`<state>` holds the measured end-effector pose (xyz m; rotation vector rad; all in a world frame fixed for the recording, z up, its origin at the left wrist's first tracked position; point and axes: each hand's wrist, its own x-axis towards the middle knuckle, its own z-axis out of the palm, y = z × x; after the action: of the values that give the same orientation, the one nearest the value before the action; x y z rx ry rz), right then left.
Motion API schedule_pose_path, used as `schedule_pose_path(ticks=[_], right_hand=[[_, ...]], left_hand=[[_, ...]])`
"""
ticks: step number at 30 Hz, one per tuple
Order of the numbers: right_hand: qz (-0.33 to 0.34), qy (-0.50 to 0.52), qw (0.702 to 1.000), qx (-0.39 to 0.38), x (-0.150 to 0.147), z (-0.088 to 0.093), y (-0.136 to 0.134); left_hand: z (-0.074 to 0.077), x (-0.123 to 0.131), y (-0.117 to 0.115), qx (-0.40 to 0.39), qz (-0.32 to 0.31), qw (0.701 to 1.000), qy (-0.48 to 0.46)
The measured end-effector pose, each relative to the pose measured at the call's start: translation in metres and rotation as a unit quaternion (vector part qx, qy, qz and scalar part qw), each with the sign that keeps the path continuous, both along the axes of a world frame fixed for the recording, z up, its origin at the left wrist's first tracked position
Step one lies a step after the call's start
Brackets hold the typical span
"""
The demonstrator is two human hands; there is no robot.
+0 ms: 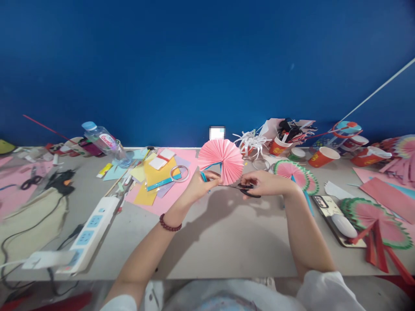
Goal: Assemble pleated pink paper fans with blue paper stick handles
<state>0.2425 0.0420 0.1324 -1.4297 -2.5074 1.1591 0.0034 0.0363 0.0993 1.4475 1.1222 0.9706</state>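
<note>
A round pink pleated paper fan point(223, 157) is held up over the middle of the table, with blue strips showing at its lower left. My left hand point(207, 183) pinches its lower edge, fingers closed on the paper and a blue strip. Black-handled scissors point(248, 189) sit in my right hand point(259, 183), fingers wrapped round the handles. Their blades point left, toward the fan's bottom edge beside my left fingertips. Whether the blades touch the paper I cannot tell.
Left of my hands lie coloured paper sheets point(149, 172), a tilted water bottle point(106, 142) and a white power strip point(90, 233). On the right are green-edged pink fans point(382, 222), a phone point(327, 207) with a white mouse point(343, 225), and red paper cups point(324, 157).
</note>
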Motion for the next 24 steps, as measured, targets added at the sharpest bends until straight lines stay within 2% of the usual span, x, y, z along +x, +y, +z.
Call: schedule_pose_path(ticks=[8,24], right_hand=[[0.007,-0.002,1.000,0.008,0.0003,-0.0023,0.0019],[-0.010,0.001,1.000,0.005,-0.0005,0.0020,-0.0001]], left_hand=[[0.0039,0.0000,-0.0020,0.003,0.006,1.000,0.009],[0.0008,0.0001,-0.0016,0.003,0.016,1.000,0.007]])
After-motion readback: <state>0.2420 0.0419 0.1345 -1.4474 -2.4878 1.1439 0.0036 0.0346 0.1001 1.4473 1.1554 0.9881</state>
